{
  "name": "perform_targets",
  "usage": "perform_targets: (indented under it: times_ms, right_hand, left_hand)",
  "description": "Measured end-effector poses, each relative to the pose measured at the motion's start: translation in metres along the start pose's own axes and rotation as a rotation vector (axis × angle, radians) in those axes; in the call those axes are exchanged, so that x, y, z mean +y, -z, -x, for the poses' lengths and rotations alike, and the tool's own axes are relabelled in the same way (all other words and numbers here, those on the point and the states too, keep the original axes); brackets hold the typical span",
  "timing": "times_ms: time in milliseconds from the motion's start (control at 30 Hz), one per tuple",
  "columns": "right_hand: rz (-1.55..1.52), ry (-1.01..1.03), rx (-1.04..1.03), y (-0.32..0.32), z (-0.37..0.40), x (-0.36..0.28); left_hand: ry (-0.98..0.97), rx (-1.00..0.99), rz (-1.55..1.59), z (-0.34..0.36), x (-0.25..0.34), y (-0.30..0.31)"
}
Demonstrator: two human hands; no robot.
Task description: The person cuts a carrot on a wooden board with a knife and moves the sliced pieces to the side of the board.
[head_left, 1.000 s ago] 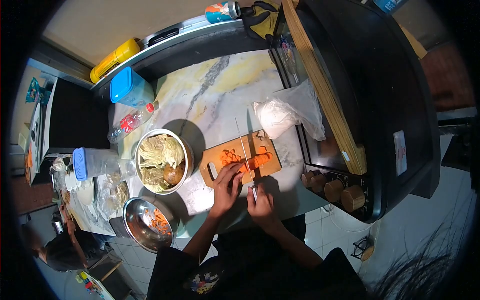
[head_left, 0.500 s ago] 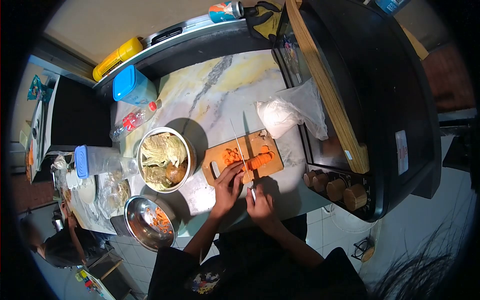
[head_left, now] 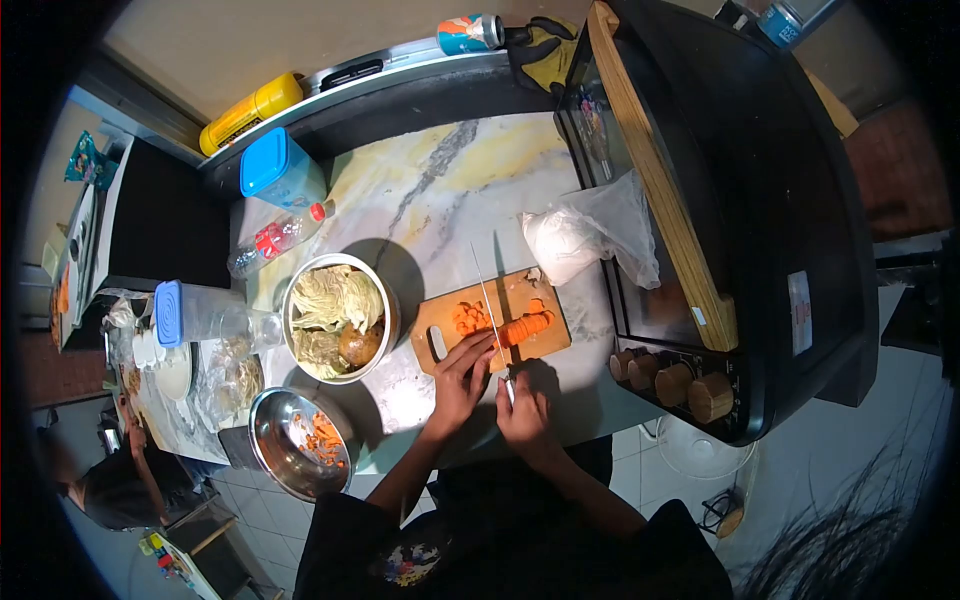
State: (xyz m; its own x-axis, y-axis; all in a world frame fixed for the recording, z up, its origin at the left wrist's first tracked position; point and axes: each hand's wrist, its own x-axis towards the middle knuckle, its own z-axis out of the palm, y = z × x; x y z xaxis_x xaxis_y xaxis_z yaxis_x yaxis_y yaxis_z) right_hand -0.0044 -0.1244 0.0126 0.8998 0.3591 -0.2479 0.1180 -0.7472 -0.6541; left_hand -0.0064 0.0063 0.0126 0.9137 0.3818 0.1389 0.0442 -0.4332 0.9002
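Observation:
A wooden cutting board [head_left: 437,318] lies near the counter's front edge. On it are a sliced carrot [head_left: 526,327] on the right and a small heap of carrot pieces [head_left: 471,317] on the left. My right hand [head_left: 524,408] is wrapped round the handle of a knife [head_left: 484,287], whose long blade points away from me across the board, beside the carrot's left end. My left hand [head_left: 463,377] rests at the board's front edge, its fingers pressed together by the blade and the carrot's left end; their tips are partly hidden.
A white bowl of cabbage and a brown vegetable [head_left: 391,340] and a steel bowl with orange scraps [head_left: 262,440] stand left. A plastic bag [head_left: 562,240] lies beside the black oven [head_left: 760,250]. Bottle [head_left: 275,240] and blue-lidded container [head_left: 285,170] stand behind. Another person [head_left: 125,485] is far left.
The view has shifted slightly, so the counter and its items appear a little further right and lower. Both hands keep nearly the same pose at the board.

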Motion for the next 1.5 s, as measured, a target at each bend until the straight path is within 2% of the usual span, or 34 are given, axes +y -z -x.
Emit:
perform_targets:
  times_ms: [100,267,500,567,767,1500]
  right_hand:
    - [0.027,-0.019,0.045,0.004,-0.001,-0.003]
    - [-0.020,-0.072,-0.058,0.012,-0.003,-0.009]
    - [-0.083,-0.090,-0.054,0.013,-0.005,-0.014]
    - [-0.065,-0.136,-0.128,0.020,-0.005,-0.020]
    - [0.039,-0.097,-0.062,0.006,-0.003,-0.011]
    - [-0.042,-0.068,-0.066,0.007,-0.006,-0.011]
  left_hand:
    - [-0.017,0.010,0.001,-0.001,0.002,0.001]
    - [-0.021,0.003,0.004,0.000,-0.001,-0.001]
    - [-0.051,0.025,-0.019,0.001,-0.003,-0.002]
    - [-0.053,0.035,-0.033,0.002,-0.004,-0.003]
    - [-0.071,0.048,-0.011,0.002,-0.004,-0.004]
    - [-0.034,0.013,-0.009,0.006,-0.013,-0.005]
